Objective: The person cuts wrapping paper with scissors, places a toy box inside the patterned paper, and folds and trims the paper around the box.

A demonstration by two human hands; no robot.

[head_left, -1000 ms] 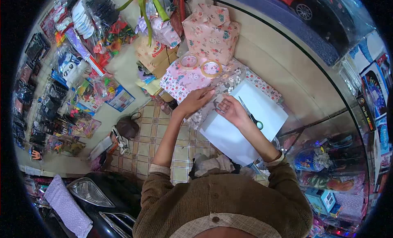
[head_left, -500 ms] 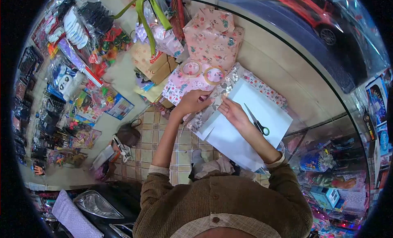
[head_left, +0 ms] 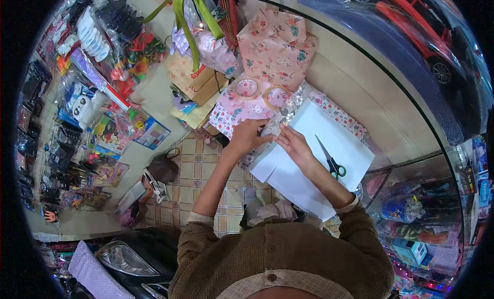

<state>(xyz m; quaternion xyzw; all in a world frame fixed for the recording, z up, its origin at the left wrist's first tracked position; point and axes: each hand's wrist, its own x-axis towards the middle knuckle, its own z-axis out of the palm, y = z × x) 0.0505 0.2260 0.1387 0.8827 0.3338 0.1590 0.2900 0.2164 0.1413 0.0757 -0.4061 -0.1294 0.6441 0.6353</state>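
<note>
Left hand (head_left: 250, 137) and right hand (head_left: 296, 145) reached forward, forearms angling inward until the hands nearly met at the near-left edge of the white sheet (head_left: 290, 183). Right forearm lay across the sheet, hiding part of it. Scissors (head_left: 330, 161) rested on it just beside that forearm, blades pointing away from the body. Grey floral wrap (head_left: 290, 110) showed along the sheet's left side, under the fingers. Two tape rolls, left one (head_left: 237, 90) and right one (head_left: 267, 100), sat on pink paper (head_left: 231, 106) beyond the hands; pink bag (head_left: 275, 49) stood behind. Left fingers bent, thumb out toward the right hand; right fingers half curled, fingertips at the wrap. Couldn't tell whether either hand pinched it.
</note>
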